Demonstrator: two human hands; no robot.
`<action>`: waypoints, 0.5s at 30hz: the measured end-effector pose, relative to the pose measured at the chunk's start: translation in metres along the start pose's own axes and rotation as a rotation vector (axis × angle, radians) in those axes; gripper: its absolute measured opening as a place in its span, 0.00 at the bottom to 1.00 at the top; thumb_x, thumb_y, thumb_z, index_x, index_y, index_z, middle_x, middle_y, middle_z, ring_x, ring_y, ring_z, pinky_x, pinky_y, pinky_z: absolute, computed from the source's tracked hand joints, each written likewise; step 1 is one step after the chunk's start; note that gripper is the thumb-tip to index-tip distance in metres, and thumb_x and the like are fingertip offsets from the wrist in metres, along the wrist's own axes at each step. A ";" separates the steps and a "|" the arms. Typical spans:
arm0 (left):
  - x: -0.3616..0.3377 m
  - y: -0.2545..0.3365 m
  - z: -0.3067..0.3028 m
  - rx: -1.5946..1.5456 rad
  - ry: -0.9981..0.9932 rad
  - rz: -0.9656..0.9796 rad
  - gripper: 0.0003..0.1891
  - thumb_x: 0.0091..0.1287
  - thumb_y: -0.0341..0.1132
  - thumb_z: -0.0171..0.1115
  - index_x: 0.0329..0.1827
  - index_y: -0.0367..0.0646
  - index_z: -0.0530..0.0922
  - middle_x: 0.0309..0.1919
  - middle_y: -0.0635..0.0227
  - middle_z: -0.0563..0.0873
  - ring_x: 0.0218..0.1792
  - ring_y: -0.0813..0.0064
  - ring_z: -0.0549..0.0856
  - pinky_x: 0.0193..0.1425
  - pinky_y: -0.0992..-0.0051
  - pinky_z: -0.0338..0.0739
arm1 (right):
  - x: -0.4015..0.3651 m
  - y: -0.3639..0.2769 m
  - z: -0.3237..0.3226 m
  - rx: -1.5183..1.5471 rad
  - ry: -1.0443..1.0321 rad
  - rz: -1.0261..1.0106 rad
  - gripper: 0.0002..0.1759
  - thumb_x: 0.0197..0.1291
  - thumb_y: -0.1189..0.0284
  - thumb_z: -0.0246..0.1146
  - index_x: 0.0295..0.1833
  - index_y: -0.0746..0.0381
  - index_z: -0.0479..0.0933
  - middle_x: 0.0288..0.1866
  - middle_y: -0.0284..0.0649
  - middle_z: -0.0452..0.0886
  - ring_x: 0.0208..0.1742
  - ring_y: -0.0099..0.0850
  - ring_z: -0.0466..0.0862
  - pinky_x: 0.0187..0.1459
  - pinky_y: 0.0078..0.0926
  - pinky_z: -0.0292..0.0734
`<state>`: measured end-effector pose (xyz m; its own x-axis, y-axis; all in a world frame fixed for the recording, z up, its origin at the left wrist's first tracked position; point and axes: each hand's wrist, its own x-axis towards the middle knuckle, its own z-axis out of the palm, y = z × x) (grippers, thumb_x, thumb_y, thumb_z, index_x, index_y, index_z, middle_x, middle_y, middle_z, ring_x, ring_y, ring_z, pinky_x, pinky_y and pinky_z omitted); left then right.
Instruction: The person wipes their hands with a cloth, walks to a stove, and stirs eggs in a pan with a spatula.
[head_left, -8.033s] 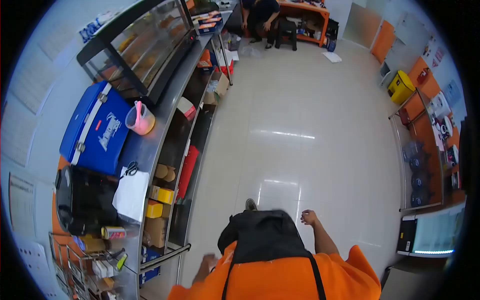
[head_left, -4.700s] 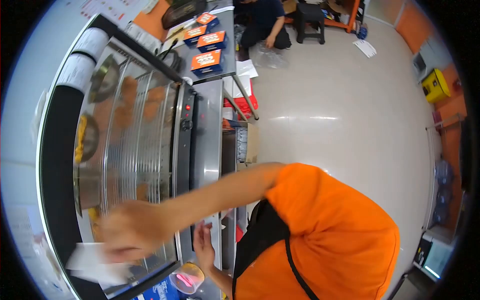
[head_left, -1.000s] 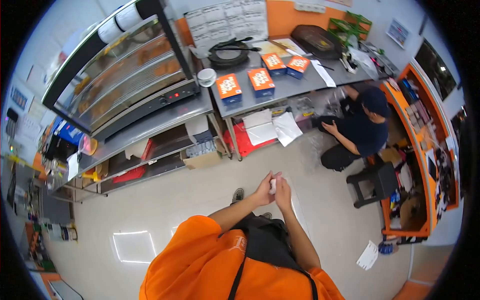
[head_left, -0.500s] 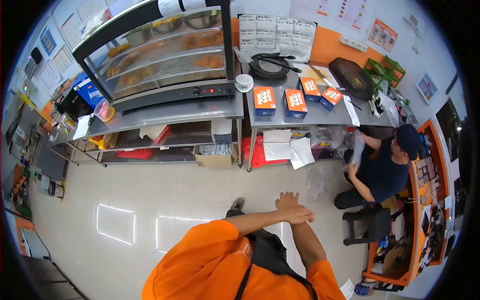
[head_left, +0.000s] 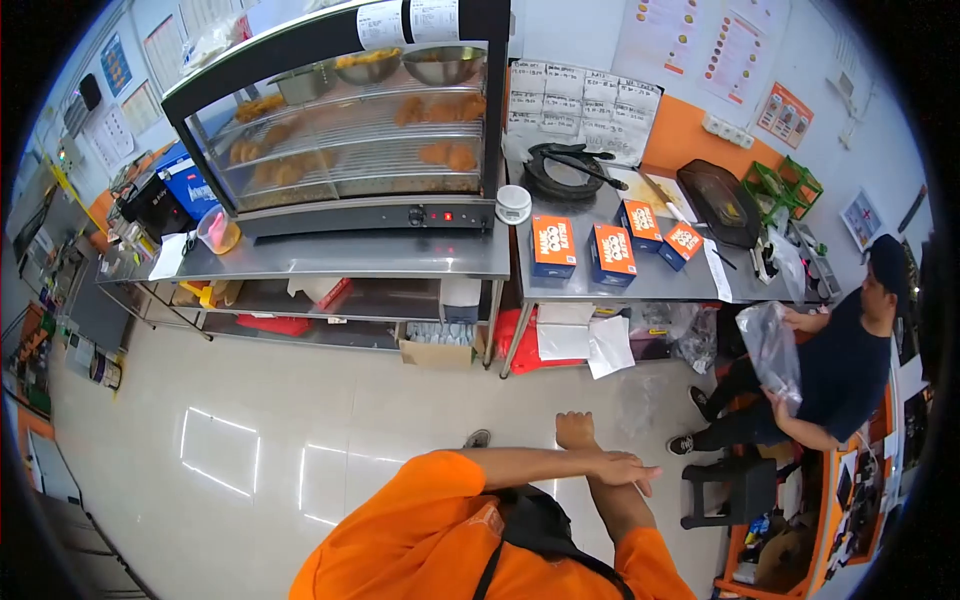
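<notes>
My left hand (head_left: 625, 470) lies across my right forearm (head_left: 612, 505), its fingers stretched out past the arm, holding nothing. Beyond it, my right hand (head_left: 575, 430) is curled into a fist over the floor, and I see no object in it. Both hands are in front of my orange shirt (head_left: 400, 530) and black apron (head_left: 535, 520), away from the counters. Several orange and blue food boxes (head_left: 553, 247) stand on the steel table (head_left: 625, 288) ahead.
A heated display cabinet (head_left: 350, 218) with fried food stands on the left counter. At right, a co-worker (head_left: 840, 360) stands holding a clear plastic bag (head_left: 772, 350). A dark stool (head_left: 735, 493) is by the orange shelving (head_left: 735, 570). Papers (head_left: 585, 340) hang below the table.
My left hand has slid from my right wrist onto the forearm, and my right fingers have curled in. The co-worker has risen from a low position, lifting the plastic bag. My view has shifted.
</notes>
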<state>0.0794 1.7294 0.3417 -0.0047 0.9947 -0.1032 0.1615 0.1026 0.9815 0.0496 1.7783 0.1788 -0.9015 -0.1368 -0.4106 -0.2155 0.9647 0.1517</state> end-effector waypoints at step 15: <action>-0.038 -0.048 -0.101 -0.170 -0.529 -0.519 0.49 0.60 0.72 0.32 0.60 0.29 0.66 0.60 0.52 0.70 0.60 0.65 0.69 0.63 0.67 0.61 | 0.092 -0.099 -0.032 0.756 0.062 0.062 0.13 0.52 0.66 0.55 0.43 0.57 0.75 0.41 0.40 0.79 0.46 0.35 0.79 0.53 0.49 0.65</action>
<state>-0.0278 1.6882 0.3147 0.4419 0.6842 -0.5802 0.1133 0.5990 0.7927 -0.0237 1.6632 0.1545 -0.9277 -0.0684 -0.3669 0.1318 0.8597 -0.4935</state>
